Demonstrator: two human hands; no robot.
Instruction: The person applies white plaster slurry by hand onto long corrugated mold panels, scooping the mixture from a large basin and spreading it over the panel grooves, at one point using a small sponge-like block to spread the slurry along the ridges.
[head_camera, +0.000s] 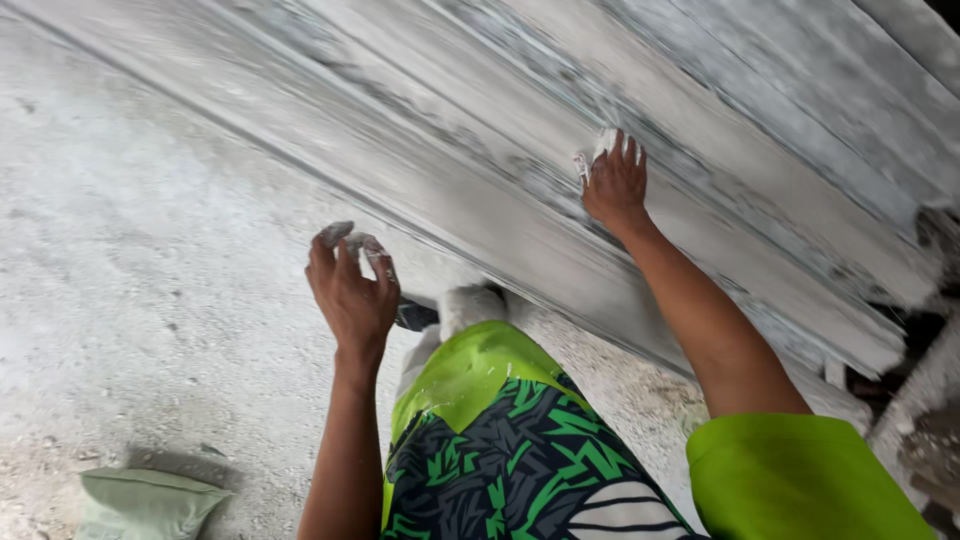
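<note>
My right hand (615, 183) presses a small whitish pad or scrap of sandpaper (598, 146) against a long grey moulded slab (700, 160) that runs diagonally across the view, its ridges streaked with dust. My left hand (350, 290) hangs lower, in front of the slab's bottom edge, fingers curled around a small dusty piece (345, 237); what that piece is I cannot tell. Both hands are powdered with white dust. My knee in green and black patterned shorts (500, 440) is between my arms.
A dusty concrete floor (130, 250) fills the left side. A pale green sack (145, 503) lies at the bottom left. My dust-covered foot in a dark sandal (440, 312) stands by the slab's lower edge. Rough broken material (930, 420) sits at the right.
</note>
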